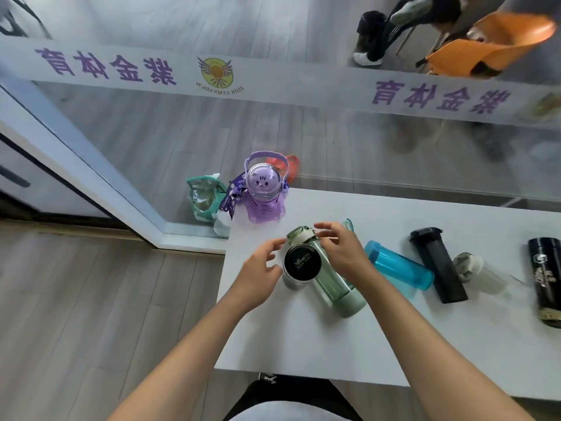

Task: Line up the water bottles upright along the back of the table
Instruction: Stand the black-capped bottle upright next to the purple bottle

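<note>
A purple bottle (264, 192) with a handle stands upright at the table's back left corner. In front of it a pale bottle with a black lid (301, 264) also stands upright. My left hand (258, 270) is just left of that bottle with fingers apart, holding nothing. A green bottle (335, 284) lies on its side against it. My right hand (341, 249) hovers over the green bottle's cap end, fingers spread and not closed on it. Further right lie a blue bottle (399, 265), a black bottle (438, 265), a clear bottle (479, 273) and a black printed bottle (546, 281).
The white table (303, 344) ends in a glass wall (394, 141) at the back, and its left edge drops to wooden floor. A green snack bag (205, 197) and an orange item (290, 167) sit by the purple bottle. An orange chair (491, 44) stands beyond the glass.
</note>
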`<action>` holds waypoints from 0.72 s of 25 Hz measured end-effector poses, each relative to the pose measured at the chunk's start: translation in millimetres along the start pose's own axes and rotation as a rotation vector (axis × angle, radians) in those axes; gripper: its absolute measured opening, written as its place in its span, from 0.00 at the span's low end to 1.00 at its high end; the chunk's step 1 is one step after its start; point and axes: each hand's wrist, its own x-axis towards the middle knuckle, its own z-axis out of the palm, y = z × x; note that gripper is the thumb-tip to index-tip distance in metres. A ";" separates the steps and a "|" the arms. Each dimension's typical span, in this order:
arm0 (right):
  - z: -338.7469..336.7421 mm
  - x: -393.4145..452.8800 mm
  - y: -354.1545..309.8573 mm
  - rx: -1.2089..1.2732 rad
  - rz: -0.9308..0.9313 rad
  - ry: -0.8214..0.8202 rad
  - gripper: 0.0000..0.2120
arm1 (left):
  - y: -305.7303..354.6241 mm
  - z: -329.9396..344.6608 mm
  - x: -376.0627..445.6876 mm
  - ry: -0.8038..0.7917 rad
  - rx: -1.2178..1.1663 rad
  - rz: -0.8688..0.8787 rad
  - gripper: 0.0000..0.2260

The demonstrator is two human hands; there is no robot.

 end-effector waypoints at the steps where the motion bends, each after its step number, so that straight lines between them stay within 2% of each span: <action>1: 1.4 -10.5 4.7 -0.018 -0.035 -0.039 0.19 | -1.7 4.9 -4.7 -0.011 0.014 0.013 0.25; 5: 5.0 -42.5 9.5 -0.209 -0.157 -0.199 0.32 | -7.5 12.9 -14.0 -0.018 0.034 0.065 0.24; 8: 15.0 -52.1 5.2 -0.337 -0.244 -0.111 0.37 | -8.5 13.0 -16.6 -0.024 0.034 0.076 0.26; 10: 20.9 -52.4 7.2 -0.320 -0.278 -0.051 0.36 | -6.6 13.0 -18.7 -0.016 0.034 0.069 0.26; 14: 15.1 -40.4 -0.2 -0.226 -0.302 -0.046 0.36 | 0.5 6.2 -17.1 0.075 -0.044 0.037 0.25; 18: -14.4 -13.0 -24.8 -0.115 -0.367 0.004 0.38 | 22.9 -7.4 6.8 0.166 -0.131 0.101 0.27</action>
